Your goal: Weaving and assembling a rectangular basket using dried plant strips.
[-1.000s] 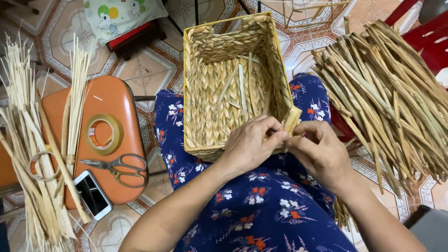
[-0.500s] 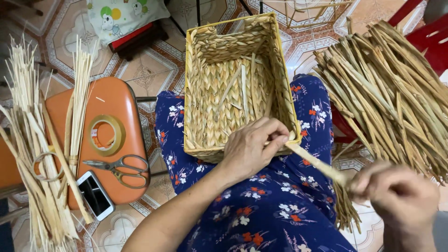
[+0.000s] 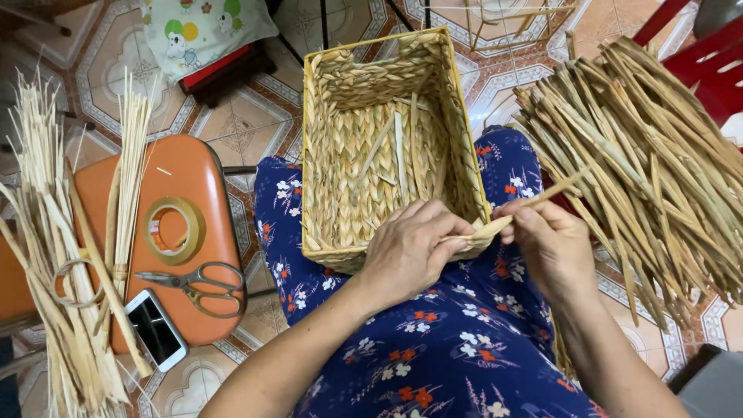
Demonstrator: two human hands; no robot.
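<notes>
A rectangular woven straw basket rests on my lap, its open side facing up. My left hand grips the near right corner of its rim, fingers closed over the weave. My right hand pinches a flat dried straw strand that runs from that corner up to the right. Several loose strands lie inside the basket.
A big bundle of dried straw lies at my right. At my left an orange stool carries a tape roll, scissors and a phone. Pale reed bundles lean beside it. Red furniture stands at the far right.
My right hand pulled the strand out to the lower right, then came back up close to the basket corner. My left hand stayed on the rim.
</notes>
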